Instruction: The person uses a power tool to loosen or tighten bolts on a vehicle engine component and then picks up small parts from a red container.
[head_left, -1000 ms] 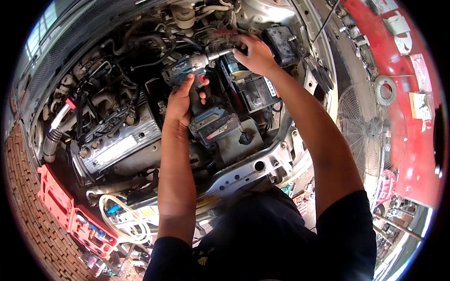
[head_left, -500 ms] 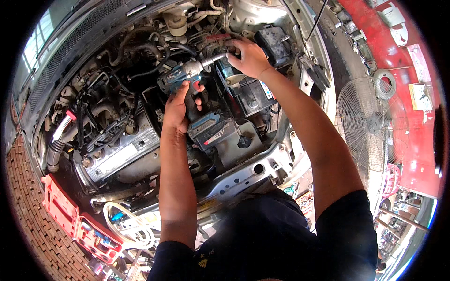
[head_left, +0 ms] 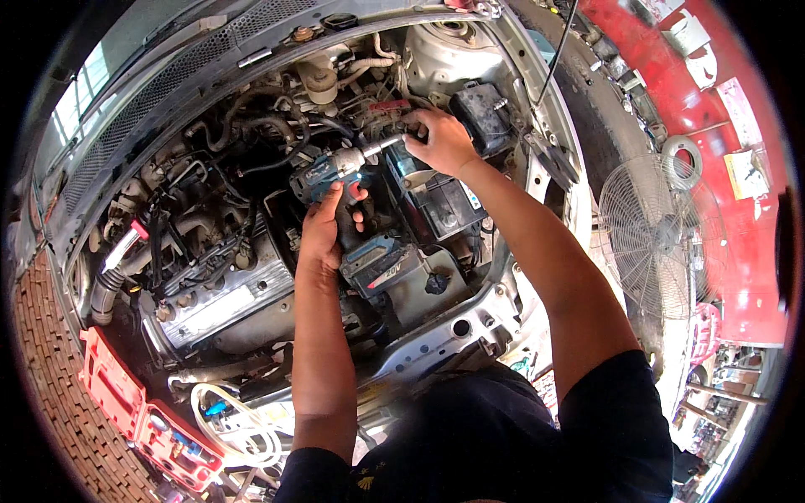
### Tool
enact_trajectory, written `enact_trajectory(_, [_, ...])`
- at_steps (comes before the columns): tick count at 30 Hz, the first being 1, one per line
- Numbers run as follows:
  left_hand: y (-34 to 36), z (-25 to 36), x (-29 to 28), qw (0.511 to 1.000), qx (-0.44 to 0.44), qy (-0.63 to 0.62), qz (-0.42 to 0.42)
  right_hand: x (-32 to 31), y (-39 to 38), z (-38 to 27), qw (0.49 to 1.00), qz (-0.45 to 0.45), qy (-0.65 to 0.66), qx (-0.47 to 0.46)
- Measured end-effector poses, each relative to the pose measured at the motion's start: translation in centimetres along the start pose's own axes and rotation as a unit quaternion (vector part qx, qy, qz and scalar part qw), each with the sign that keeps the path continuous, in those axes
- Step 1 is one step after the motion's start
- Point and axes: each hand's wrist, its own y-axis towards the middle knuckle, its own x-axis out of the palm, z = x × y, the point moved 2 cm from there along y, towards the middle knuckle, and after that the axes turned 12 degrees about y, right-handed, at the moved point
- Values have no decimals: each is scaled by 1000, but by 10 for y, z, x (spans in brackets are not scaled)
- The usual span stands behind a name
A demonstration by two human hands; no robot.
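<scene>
My left hand (head_left: 323, 222) grips the handle of a blue and black cordless impact wrench (head_left: 327, 176), thumb along its body and fingers near the red trigger. The wrench's bulky battery pack (head_left: 376, 264) hangs below over the engine bay. A silver extension (head_left: 381, 144) points from the nose toward the upper right. My right hand (head_left: 440, 142) is closed round the far end of that extension, thumb at its tip, hiding part of it. Just below lies the car battery (head_left: 444, 207); a black box (head_left: 480, 117) sits right of my fingers.
An engine (head_left: 226, 298) fills the left bay, behind a metal front crossmember (head_left: 436, 335). An open red tool case (head_left: 113, 381) and pale hose (head_left: 243, 423) lie lower left. A prop rod (head_left: 562, 38) rises upper right; a wire fan (head_left: 658, 235) stands beside a red panel (head_left: 746, 277).
The view has shifted, so the engine bay appears lower in the picture. Both hands keep their holds on the wrench and extension, with little movement relative to the engine.
</scene>
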Motion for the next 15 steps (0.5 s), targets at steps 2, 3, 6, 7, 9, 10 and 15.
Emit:
enact_trajectory(2, [0, 0, 0, 1000, 4, -8, -3, -1, 1, -3, 1000, 0, 7, 1])
enact_trajectory(3, [0, -1, -1, 1000, 8, -8, -1, -1, 0, -3, 1000, 0, 8, -3])
enact_trajectory(6, [-1, 0, -1, 1000, -7, 15, -11, -1, -1, -3, 1000, 22, -6, -17])
enact_trajectory(7, [-1, 1, 0, 1000, -4, 14, -9, -2, 0, -2, 1000, 21, -5, -21])
enact_trajectory(9, [-1, 0, 2, 1000, -3, -11, -6, -2, 0, 1, 999, 3, -7, 32])
enact_trajectory(10, [-1, 0, 2, 1000, 5, -4, -8, -1, 1, 3, 999, 6, -3, 32])
enact_trajectory(15, [-2, 2, 1, 1000, 6, 5, -6, -2, 1, -4, 1000, 9, 15, 2])
